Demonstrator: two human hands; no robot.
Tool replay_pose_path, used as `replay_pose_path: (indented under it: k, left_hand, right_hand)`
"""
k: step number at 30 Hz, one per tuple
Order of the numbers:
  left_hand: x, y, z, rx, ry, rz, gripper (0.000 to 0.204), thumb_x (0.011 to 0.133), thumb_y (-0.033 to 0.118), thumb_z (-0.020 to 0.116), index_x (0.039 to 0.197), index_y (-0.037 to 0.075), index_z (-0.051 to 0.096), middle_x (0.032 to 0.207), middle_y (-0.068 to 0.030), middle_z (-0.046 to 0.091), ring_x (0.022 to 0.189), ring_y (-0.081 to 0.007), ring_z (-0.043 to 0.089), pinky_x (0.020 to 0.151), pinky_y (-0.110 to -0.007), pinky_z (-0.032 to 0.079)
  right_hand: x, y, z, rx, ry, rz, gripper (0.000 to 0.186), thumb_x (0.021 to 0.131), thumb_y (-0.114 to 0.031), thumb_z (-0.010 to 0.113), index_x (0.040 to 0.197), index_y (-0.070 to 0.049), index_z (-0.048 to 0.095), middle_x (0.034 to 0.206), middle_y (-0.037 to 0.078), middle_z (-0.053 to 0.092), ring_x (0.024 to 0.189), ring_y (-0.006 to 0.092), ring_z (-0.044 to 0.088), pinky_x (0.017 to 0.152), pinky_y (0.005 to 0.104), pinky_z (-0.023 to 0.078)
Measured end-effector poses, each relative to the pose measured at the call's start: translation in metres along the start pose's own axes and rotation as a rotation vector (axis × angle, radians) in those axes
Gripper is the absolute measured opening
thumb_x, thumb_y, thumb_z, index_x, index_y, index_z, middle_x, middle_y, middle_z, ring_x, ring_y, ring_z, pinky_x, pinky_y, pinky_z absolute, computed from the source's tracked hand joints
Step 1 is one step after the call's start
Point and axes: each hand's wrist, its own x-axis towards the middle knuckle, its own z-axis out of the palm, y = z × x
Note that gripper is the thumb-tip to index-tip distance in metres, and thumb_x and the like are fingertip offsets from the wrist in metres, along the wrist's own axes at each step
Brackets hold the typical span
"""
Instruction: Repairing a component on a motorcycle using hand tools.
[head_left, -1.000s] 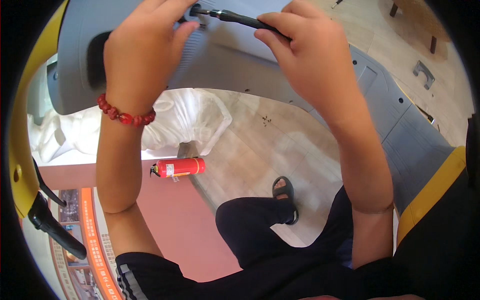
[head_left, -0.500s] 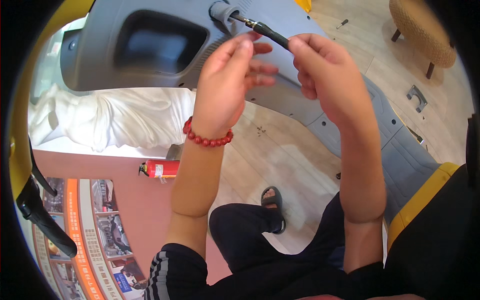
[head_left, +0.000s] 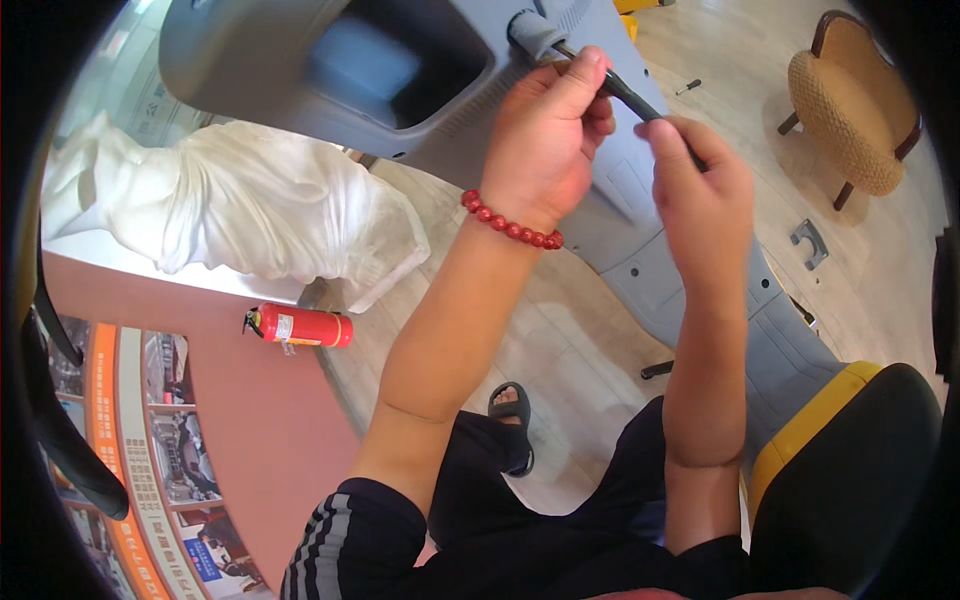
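Note:
A black-handled screwdriver (head_left: 632, 97) slants across the upper middle, its metal shaft running up into a grey round collar (head_left: 536, 36) on a large grey plastic body panel (head_left: 450, 150). My left hand (head_left: 548, 140), with red beads at the wrist, is closed around the front of the tool near the collar, thumb on top. Closed on the rear of the handle is my right hand (head_left: 700, 195). The shaft's tip is hidden inside the collar.
Left of the panel is a white draped statue (head_left: 270, 200), with a red fire extinguisher (head_left: 305, 327) below it. A woven chair (head_left: 845, 115), a small black-handled tool (head_left: 688, 87) and a grey bracket (head_left: 809, 244) are on the floor at right. A black-and-yellow seat (head_left: 840, 470) stands beside my right arm.
My left hand has gone from loosely spread fingers beside the tool to closed around it. The view has shifted, so panel and hands appear further right. My right hand still grips the handle.

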Motion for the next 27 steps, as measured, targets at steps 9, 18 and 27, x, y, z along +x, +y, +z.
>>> replay_pose_path:
  k: [9, 18, 27]
  left_hand:
    - [-0.006, -0.012, 0.005, -0.095, -0.034, 0.039, 0.023, 0.101, 0.021, 0.054, 0.11, 0.002, 0.064, 0.099, -0.0069, 0.064, 0.082, -0.0153, 0.057, 0.079, -0.03, 0.048]
    - [-0.014, -0.01, 0.003, -0.151, -0.12, 0.022, 0.022, 0.1, 0.022, 0.057, 0.105, 0.002, 0.064, 0.094, -0.0042, 0.065, 0.076, -0.0089, 0.054, 0.07, -0.022, 0.045]
    - [0.0, -0.018, 0.007, -0.187, -0.103, 0.017, 0.018, 0.1, 0.019, 0.057, 0.102, 0.003, 0.065, 0.089, -0.0019, 0.063, 0.074, -0.0088, 0.053, 0.069, -0.023, 0.045]
  right_hand:
    - [-0.008, 0.005, 0.003, -0.13, 0.011, -0.096, 0.024, 0.09, -0.013, 0.064, 0.112, -0.003, 0.061, 0.076, -0.001, 0.054, 0.06, 0.0116, 0.052, 0.053, 0.0269, 0.041]
    - [-0.007, -0.005, -0.008, 0.024, -0.167, 0.276, 0.022, 0.092, -0.021, 0.064, 0.101, 0.0, 0.064, 0.069, 0.001, 0.058, 0.057, 0.011, 0.054, 0.05, 0.0276, 0.039]
    - [-0.005, 0.009, 0.0, -0.717, 0.117, -0.695, 0.03, 0.094, -0.031, 0.063, 0.095, -0.001, 0.064, 0.063, -0.001, 0.051, 0.056, 0.0087, 0.051, 0.049, 0.0246, 0.038]
